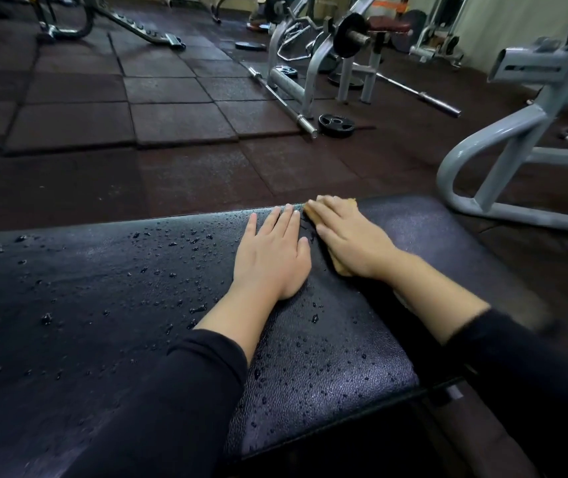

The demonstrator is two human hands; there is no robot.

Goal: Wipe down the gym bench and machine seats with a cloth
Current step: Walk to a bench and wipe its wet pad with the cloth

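Droplets bead across the black bench pad (120,288) nearest us. We lay our left hand (270,251) flat on it near the far edge, fingers straight and slightly spread. Just beside it our right hand (346,239) presses a tan cloth (339,267) against the pad, fingers straight and together. Beyond, a weight plate (336,124) lies on the floor mats (172,125).

left hand (272,251) flat, right hand (348,241) flat, fingers (287,215) straight
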